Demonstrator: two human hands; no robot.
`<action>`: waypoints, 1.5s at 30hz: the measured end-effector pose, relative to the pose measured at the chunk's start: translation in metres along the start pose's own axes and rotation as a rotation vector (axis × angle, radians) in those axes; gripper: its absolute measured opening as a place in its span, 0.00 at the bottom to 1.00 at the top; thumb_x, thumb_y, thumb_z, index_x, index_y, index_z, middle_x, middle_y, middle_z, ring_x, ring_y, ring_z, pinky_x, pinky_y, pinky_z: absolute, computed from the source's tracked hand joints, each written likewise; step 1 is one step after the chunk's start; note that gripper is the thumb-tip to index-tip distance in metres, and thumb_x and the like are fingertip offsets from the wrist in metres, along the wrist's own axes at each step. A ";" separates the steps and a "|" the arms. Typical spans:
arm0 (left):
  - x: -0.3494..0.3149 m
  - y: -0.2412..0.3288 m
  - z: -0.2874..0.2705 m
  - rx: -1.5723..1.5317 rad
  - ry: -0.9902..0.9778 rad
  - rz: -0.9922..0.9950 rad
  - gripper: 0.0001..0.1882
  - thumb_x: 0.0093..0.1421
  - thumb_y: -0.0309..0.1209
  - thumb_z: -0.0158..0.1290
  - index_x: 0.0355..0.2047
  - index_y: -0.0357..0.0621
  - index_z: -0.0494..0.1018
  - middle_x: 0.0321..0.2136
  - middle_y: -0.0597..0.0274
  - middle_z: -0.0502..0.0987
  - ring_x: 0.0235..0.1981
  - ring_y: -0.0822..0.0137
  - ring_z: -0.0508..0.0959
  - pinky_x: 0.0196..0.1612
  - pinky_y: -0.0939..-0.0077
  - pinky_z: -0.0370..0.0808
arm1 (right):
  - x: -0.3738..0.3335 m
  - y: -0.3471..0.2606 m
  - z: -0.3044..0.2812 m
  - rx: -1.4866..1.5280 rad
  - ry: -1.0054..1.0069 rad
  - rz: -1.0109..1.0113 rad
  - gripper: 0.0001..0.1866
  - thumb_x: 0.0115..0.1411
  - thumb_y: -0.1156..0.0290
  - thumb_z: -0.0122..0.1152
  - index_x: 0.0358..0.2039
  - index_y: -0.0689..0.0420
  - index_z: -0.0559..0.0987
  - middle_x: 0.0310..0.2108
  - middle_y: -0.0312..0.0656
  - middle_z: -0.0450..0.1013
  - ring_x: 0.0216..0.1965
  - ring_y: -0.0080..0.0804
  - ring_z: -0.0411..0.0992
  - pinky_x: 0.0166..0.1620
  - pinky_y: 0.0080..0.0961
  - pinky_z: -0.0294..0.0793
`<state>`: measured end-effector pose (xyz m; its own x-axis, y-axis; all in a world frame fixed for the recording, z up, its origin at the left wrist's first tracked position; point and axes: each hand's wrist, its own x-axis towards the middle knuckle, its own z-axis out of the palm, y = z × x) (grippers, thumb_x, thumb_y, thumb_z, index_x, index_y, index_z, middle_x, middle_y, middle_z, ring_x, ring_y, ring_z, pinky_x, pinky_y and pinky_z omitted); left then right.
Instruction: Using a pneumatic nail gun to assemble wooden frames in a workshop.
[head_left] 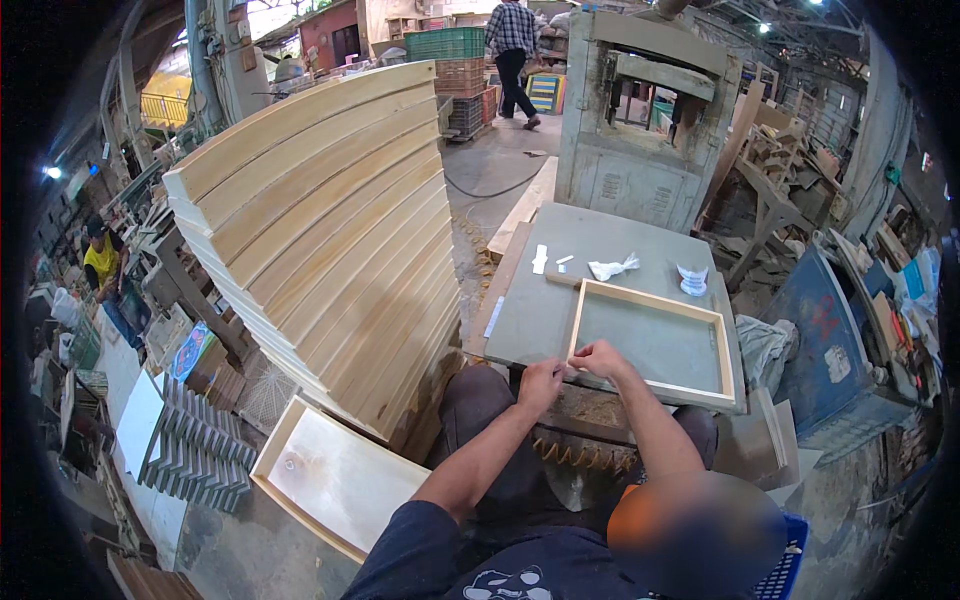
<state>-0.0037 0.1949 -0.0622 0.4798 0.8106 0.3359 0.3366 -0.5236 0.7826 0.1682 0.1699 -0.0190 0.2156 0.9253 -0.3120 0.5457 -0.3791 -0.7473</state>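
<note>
A light wooden rectangular frame (652, 300) lies on a grey tabletop (520, 265) in front of me. At its near left corner, my right hand (600, 361) is closed with the fingertips pinched together. My left hand (541, 387) is closed too, just left of that corner, its fingertips close to the right hand's. Whatever is between the fingers is too small to make out. Beyond the frame lie a crumpled white bag (614, 268), a small white packet (692, 281) and white strips (540, 260). A short wooden stick (562, 281) touches the frame's far left corner.
A tall stack of wooden boxes (330, 225) rises on my left; a shallow wooden box (335, 475) lies below it. Beyond the table stands a grey machine (640, 165), with a blue metal cabinet (830, 350) at right. One person (512, 45) walks behind; another (103, 262) sits far left.
</note>
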 end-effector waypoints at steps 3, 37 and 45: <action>0.000 0.000 0.000 0.039 -0.003 -0.006 0.08 0.57 0.32 0.55 0.32 0.40 0.76 0.28 0.46 0.77 0.33 0.44 0.78 0.36 0.53 0.73 | 0.004 0.003 0.002 0.043 -0.007 -0.016 0.16 0.53 0.63 0.68 0.38 0.61 0.83 0.32 0.42 0.80 0.33 0.27 0.75 0.41 0.27 0.74; -0.002 0.003 -0.008 0.138 -0.034 0.196 0.18 0.54 0.24 0.52 0.46 0.51 0.73 0.43 0.61 0.77 0.49 0.56 0.74 0.49 0.57 0.70 | -0.003 0.004 0.006 0.014 0.117 -0.071 0.29 0.45 0.60 0.72 0.44 0.64 0.76 0.37 0.49 0.77 0.38 0.34 0.75 0.44 0.30 0.74; -0.002 -0.002 -0.005 0.117 -0.040 0.170 0.16 0.56 0.26 0.50 0.46 0.53 0.73 0.44 0.62 0.76 0.48 0.56 0.75 0.49 0.55 0.69 | -0.127 0.002 -0.045 0.049 0.330 -0.335 0.37 0.53 0.65 0.67 0.61 0.56 0.61 0.50 0.53 0.70 0.49 0.39 0.71 0.52 0.34 0.71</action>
<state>-0.0094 0.1958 -0.0611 0.5682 0.6985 0.4350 0.3390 -0.6804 0.6497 0.1781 0.0522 0.0455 0.2844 0.9472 0.1481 0.5922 -0.0521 -0.8041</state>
